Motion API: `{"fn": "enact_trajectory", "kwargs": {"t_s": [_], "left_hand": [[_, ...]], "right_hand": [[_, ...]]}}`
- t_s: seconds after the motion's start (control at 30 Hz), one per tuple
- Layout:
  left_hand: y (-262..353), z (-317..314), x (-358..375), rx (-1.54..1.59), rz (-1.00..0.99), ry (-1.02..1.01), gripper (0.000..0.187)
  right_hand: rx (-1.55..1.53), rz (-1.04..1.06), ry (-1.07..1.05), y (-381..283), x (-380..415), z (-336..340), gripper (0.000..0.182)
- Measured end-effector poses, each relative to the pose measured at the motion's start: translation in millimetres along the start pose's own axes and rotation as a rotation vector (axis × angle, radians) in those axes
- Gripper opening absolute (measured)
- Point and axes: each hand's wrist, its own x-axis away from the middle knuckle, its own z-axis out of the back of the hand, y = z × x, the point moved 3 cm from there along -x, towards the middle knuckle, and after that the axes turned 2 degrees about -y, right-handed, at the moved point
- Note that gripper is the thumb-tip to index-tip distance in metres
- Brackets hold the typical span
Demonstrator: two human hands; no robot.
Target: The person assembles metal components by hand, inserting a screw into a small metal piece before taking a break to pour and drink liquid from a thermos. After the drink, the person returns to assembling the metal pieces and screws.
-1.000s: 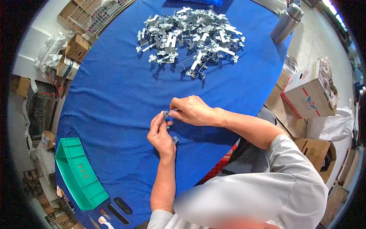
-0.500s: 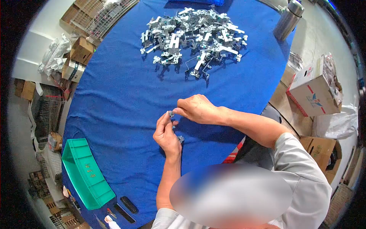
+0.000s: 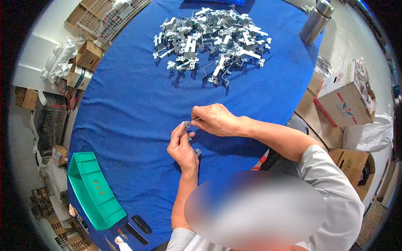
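My left hand [image 3: 182,150] is closed around a small metal bracket [image 3: 187,124], whose upper end stands out at the fingertips. Its lower end shows beside the wrist, and the palm and fingers hide the middle. My right hand [image 3: 215,120] is pinched close against the bracket's upper end. A thin, light-coloured sliver shows between its fingers, too small to name. Farther up the blue cloth lies a large pile of similar metal brackets [image 3: 226,39], some with bent wire loops.
A green plastic bin [image 3: 115,211] with a few small brass-coloured pieces stands at the lower left. Near it lie a black brush-like object [image 3: 141,224] and a flat black strip [image 3: 136,233]. A steel flask [image 3: 316,21] stands at the far right edge. Cardboard boxes [image 3: 345,98] sit beside the table.
The fingers of my right hand have shifted slightly, and the thin sliver between them shows more clearly. My left hand keeps the bracket in nearly the same place.
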Motion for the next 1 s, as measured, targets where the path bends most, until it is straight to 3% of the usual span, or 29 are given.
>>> {"fn": "enact_trajectory", "kwargs": {"t_s": [0.17, 0.23, 0.37, 0.43, 1.0], "left_hand": [[1, -2, 0, 0.021, 0.0, 0.008, 0.026], [0, -1, 0, 0.022, 0.008, 0.006, 0.025], [2, -3, 0, 0.022, 0.006, -0.002, 0.025], [2, -1, 0, 0.014, 0.016, 0.026, 0.025], [-3, -1, -2, 0.038, -0.013, -0.014, 0.022]], "right_hand": [[-0.021, 0.081, 0.075, 1, 0, -1, 0.023], [0.031, -0.019, -0.032, 1, 0, 0, 0.023], [0.077, -0.011, -0.063, 6, 0, -3, 0.02], [-0.03, 0.069, 0.056, 1, 1, 0, 0.018], [-0.069, 0.144, 0.094, -6, 0, 2, 0.017]]}}
